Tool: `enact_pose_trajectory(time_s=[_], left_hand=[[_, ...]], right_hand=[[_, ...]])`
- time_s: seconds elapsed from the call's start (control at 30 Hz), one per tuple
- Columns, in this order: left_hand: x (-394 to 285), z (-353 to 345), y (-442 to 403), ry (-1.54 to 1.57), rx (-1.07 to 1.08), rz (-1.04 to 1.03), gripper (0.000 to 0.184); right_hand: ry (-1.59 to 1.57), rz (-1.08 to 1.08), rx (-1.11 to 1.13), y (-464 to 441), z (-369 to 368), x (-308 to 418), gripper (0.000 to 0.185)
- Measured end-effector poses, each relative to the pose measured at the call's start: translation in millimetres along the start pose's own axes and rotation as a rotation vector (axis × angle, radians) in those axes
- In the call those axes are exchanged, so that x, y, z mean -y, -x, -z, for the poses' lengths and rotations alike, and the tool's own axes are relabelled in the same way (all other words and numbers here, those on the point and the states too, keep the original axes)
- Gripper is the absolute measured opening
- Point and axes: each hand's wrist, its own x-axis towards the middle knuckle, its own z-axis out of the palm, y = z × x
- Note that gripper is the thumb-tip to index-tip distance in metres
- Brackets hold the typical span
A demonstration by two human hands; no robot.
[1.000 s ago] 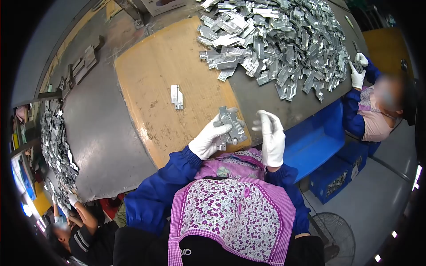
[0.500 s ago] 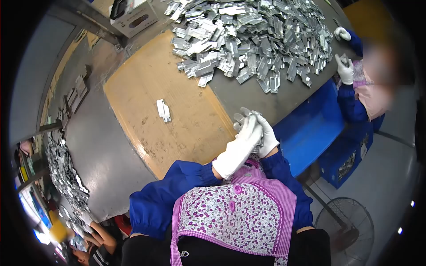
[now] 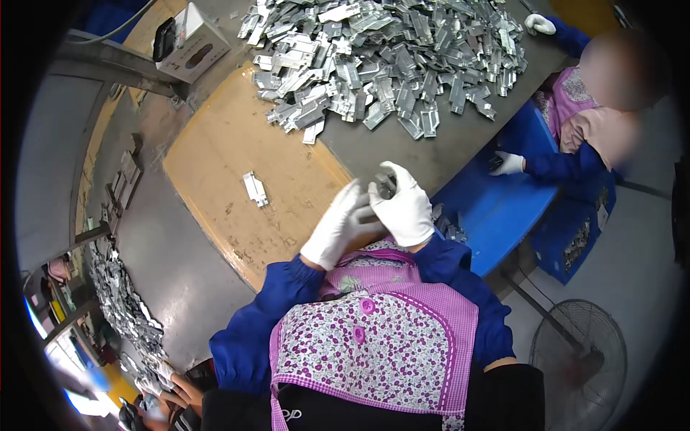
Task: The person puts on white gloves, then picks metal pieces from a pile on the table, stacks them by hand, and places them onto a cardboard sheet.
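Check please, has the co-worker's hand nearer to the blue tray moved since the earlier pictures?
Yes. The co-worker's gloved hand went from beside the table edge down over the blue tray.

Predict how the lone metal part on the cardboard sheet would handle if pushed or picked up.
The metal part looks stiff, given its crisp notched outline. Lying flat on the cardboard sheet, it would probably slide, not roll. Its shiny surface may feel slippery.

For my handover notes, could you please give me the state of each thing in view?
Left hand: loosely open, no part visible in it.
Right hand: closed on a metal part.
Lone metal part: lying on the tan board.
Metal parts heap: loosely piled.
Blue tray: open, some parts inside.
Caged fan: running or not, cannot tell.
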Motion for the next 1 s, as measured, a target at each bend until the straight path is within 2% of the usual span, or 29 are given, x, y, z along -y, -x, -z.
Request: enact_pose_trajectory(time_s=[0.03, 0.07, 0.1, 0.13, 0.17, 0.27, 0.3, 0.4, 0.43, 0.53, 0.73, 0.83, 1.0], left_hand=[[9.0, -6.5, 0.3, -0.015, -0.059, -0.023, 0.065], [18.5, -3.8, -9.5, 0.078, 0.064, 0.028, 0.061], [29.8, -6.0, -12.5, 0.076, -0.005, -0.091, 0.058], [37.1, -5.6, -13.5, 0.075, -0.073, -0.209, 0.055], [38.8, 2.1, -15.9, 0.173, -0.062, -0.227, 0.049], [30.0, 15.7, -15.9, 0.211, -0.056, -0.246, 0.043], [36.7, 42.9, -24.4, 0.366, 0.032, -0.14, 0.036], [15.0, 42.0, -13.9, 0.437, 0.003, -0.099, 0.035], [13.3, 54.8, -14.0, 0.429, 0.106, -0.059, 0.036], [8.9, 54.3, -5.2, 0.215, 0.015, -0.073, 0.037], [7.7, 60.7, -4.0, 0.269, 0.048, -0.028, 0.038], [7.6, 63.1, -4.6, 0.299, 0.061, -0.01, 0.039], [5.0, 61.9, -5.9, 0.257, 0.13, 0.004, 0.039]], right_hand=[[0.037, 0.033, 0.019, 3.1, -3.5, 5.6, 0.043], [0.073, 0.068, 0.038, 5.4, -6.5, 10.5, 0.044], [0.048, 0.075, 0.142, 6.2, -6.9, 16.6, 0.05], [-0.015, 0.082, 0.12, 9.5, -19.6, 11.7, 0.057], [-0.002, 0.108, 0.106, 11.1, -28.5, 7.6, 0.061], [0.047, 0.264, 0.069, 16.5, -32.6, 8.1, 0.061], [0.063, 0.331, 0.059, 17.7, -31.3, 8.9, 0.059], [-0.33, -0.067, 0.396, 6.8, -3.3, 32.3, 0.047], [-0.681, -0.196, 0.384, 11.0, -8.2, 20.4, 0.035], [-0.56, -0.218, 0.43, 8.4, -3.8, 15.5, 0.036], [-0.713, -0.23, 0.403, 13.6, -6.0, 12.1, 0.038], [-0.649, -0.23, 0.406, 14.0, -6.6, 12.2, 0.038], [-0.34, -0.138, 0.417, 10.5, -3.6, 24.2, 0.044]])
